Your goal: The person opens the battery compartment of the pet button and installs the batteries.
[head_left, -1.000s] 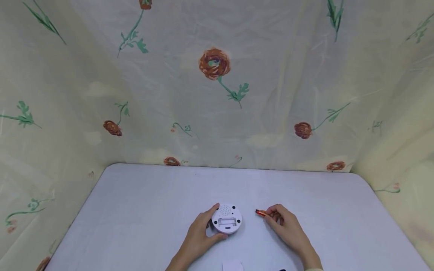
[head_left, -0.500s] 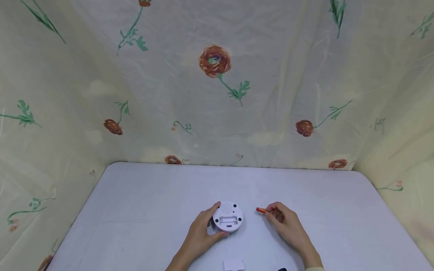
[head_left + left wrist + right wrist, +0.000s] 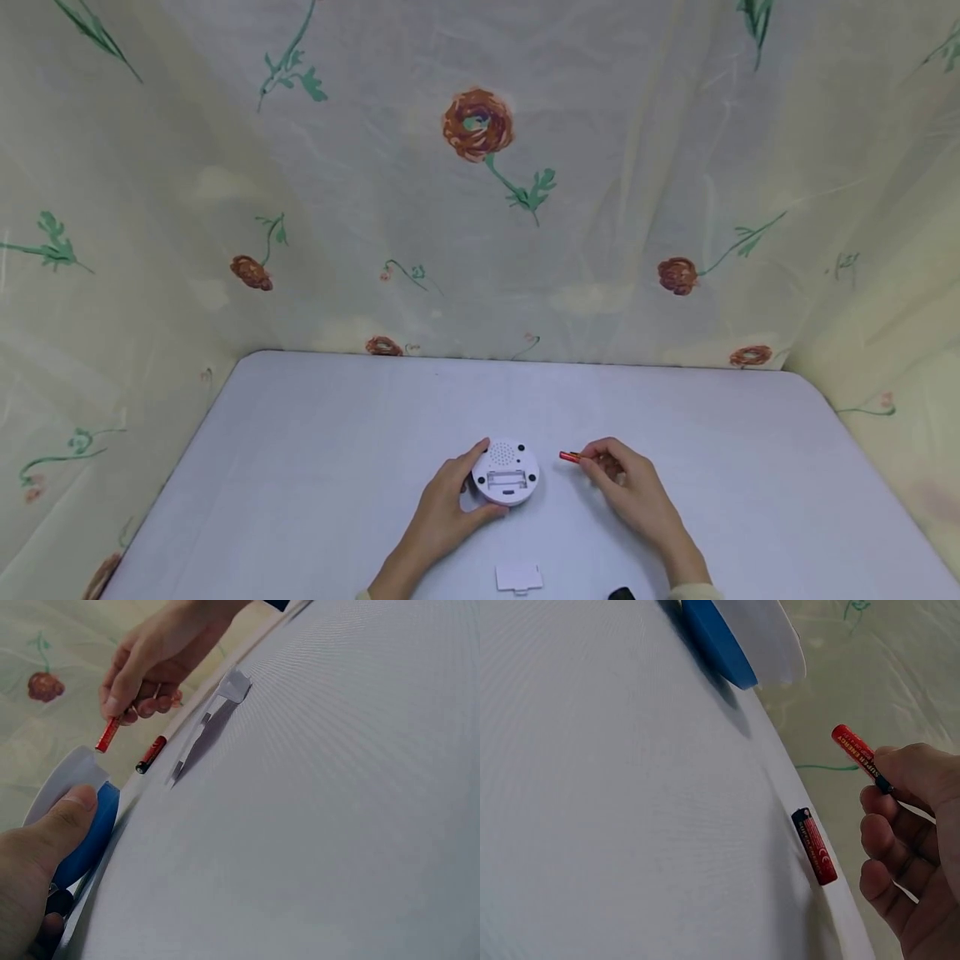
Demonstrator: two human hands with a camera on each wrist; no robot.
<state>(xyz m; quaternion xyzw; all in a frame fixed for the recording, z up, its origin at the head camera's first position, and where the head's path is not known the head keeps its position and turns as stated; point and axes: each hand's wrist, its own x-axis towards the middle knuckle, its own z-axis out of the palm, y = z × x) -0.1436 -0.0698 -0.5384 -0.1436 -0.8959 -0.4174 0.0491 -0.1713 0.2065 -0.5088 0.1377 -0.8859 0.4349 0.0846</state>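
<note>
My left hand (image 3: 442, 510) grips the rim of a round white device (image 3: 517, 492) from the left, thumb at its near side. Its upturned face carries speaker holes, black feet and an uncovered battery compartment (image 3: 507, 480) with no battery inside. A blue band (image 3: 94, 832) runs round its lower part in the left wrist view. To the right, my right hand (image 3: 636, 496) pinches a small red-and-black battery (image 3: 853, 750) between thumb and forefinger, red end toward the device. A second such battery (image 3: 814, 846) lies on the table below the right hand, hidden in the head view.
A white battery cover (image 3: 518, 577) with a small tab lies on the white table (image 3: 337, 467) nearer the body. Right of it, a black object (image 3: 621, 593) is cut off by the frame edge. Flower-printed cloth (image 3: 480, 208) hangs behind and at both sides.
The battery in my right fingers has turned: its black end pointed toward the device, now the red end does. My left hand still holds the device. The head view has tilted slightly downward.
</note>
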